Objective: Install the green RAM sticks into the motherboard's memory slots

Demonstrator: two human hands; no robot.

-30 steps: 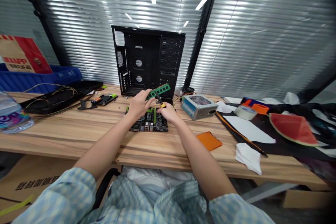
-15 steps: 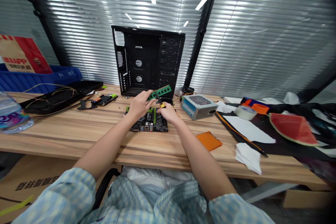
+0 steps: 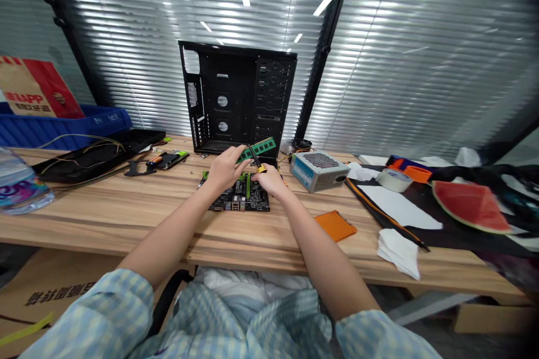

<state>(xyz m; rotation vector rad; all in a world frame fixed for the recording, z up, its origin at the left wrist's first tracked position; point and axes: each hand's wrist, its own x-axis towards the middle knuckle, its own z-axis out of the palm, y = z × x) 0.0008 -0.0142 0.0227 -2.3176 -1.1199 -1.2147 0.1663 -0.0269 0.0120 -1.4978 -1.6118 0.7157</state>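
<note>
- Green RAM stick [image 3: 257, 149], edged with a row of black chips, is pinched at its near end by the person's left hand [image 3: 225, 168] and held in the air just above the board. It sits a little flatter than a second ago, while both hands stay close together.
- The left grip is closed on the stick, with the fingers wrapped around its lower edge.
- The right hand [image 3: 269, 179] is clenched around a slim yellow-and-black screwdriver [image 3: 255, 158], whose dark shaft rises toward the stick. The two are at least just beside each other, but I cannot tell whether they touch.
- Black motherboard [image 3: 238, 197] with green heatsinks lies flat on the pale wooden table [image 3: 126, 219], directly below both hands.
- Black steel computer case [image 3: 236, 95] stands upright behind the board, its open interior facing the person.
- Silver power supply unit [image 3: 319, 172] sits to the right of the board, and a flat orange plastic plate [image 3: 336, 226] lies nearer the table's front edge.
- Black plastic tray [image 3: 99, 151] with loose thin wires lies to the left, before a blue plastic crate [image 3: 63, 130].
- Red watermelon slice [image 3: 470, 207] rests on a dark sheet at the far right.
</note>
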